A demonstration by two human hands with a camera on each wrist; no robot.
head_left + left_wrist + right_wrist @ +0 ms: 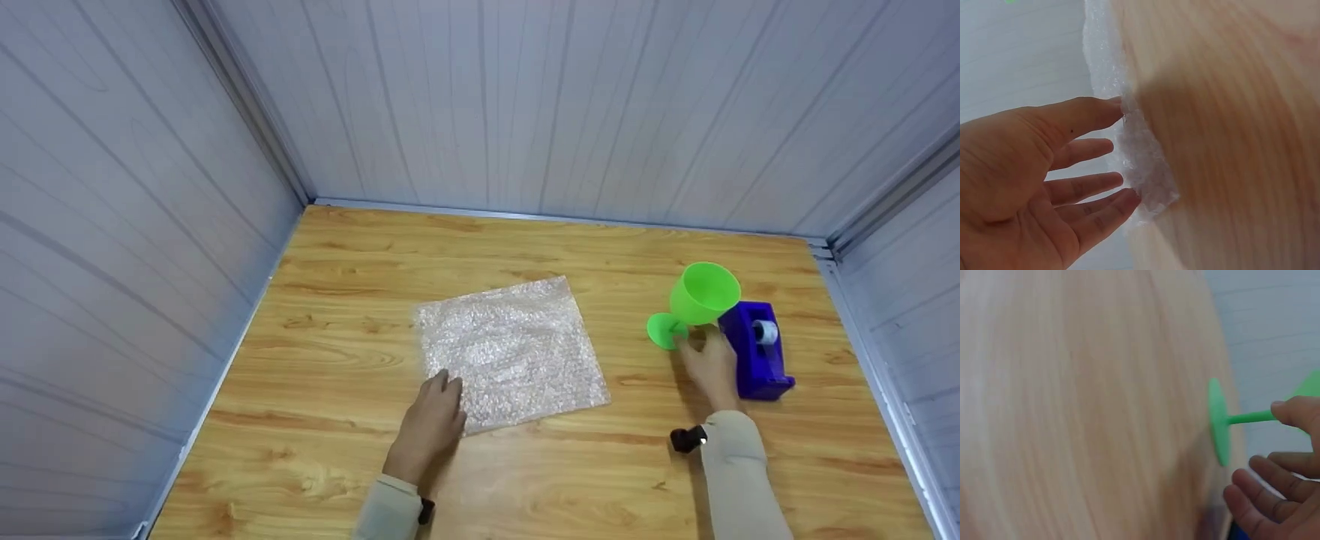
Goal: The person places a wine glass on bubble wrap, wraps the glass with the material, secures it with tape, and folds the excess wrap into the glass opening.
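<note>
A sheet of bubble wrap point(514, 352) lies flat on the wooden table, slightly turned. My left hand point(431, 420) rests at its near left corner; in the left wrist view, the loosely extended fingers point(1086, 185) and the thumb touch the sheet's edge. On the right, my right hand point(709, 364) pinches the stem of a green plastic goblet point(705, 292), thumb point(1292, 410) against the stem just under the bowl. The goblet stands with its mouth up, its round base point(1219, 422) close to the tabletop. Its bowl is mostly cut off in the right wrist view.
A blue tape dispenser point(757, 360) with a roll of clear tape point(765, 332) stands right beside the right hand. Pale panel walls point(525, 112) close off the wooden table point(337, 450) at the back, left and right.
</note>
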